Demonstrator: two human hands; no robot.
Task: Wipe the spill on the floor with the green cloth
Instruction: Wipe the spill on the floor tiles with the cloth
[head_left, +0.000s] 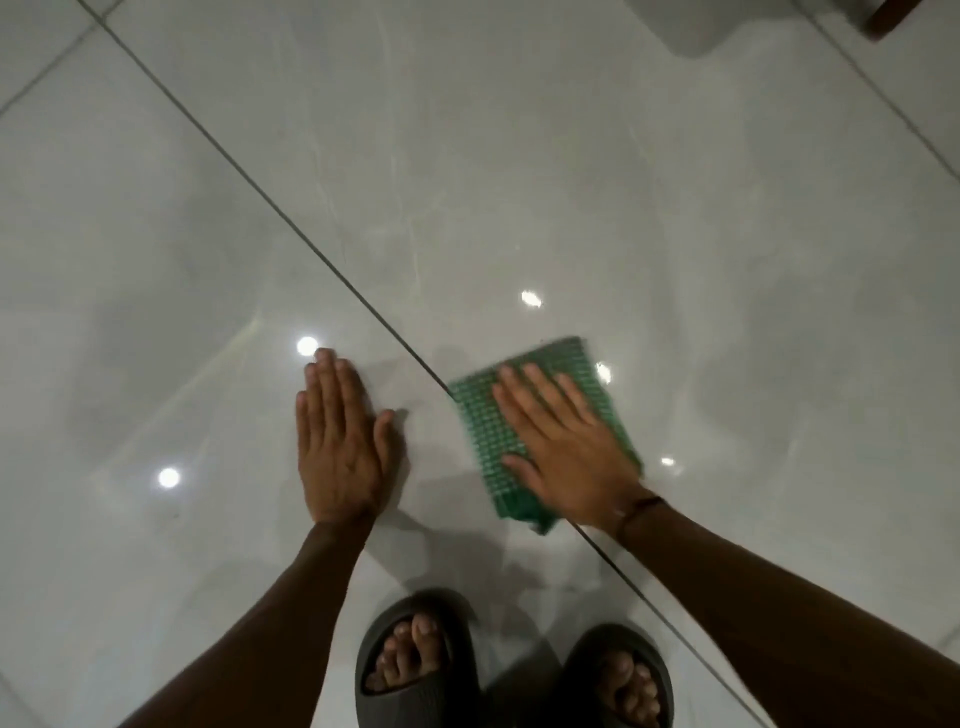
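The green cloth (524, 415) lies flat on the floor (571, 182), at about 4 o'clock from the middle of the view, right next to a dark tile line. It is a soft square with a little checked weave, and its edges look blurry, so I think it is sliding. The right hand (566, 447) lies flat on top of it with fingers spread apart, pressing down, not pinching. The left hand (340, 441) is at about 8 o'clock, flat on the bare floor with fingers together, holding nothing.

I think the wiping is under way. I cannot see a clear puddle, only faint streaks at 12 o'clock, so I cannot tell how much is left.

The floor is smooth, shiny grey tile with bright light spots. Two dark rubbery slippers (415, 660) sit at 6 o'clock.
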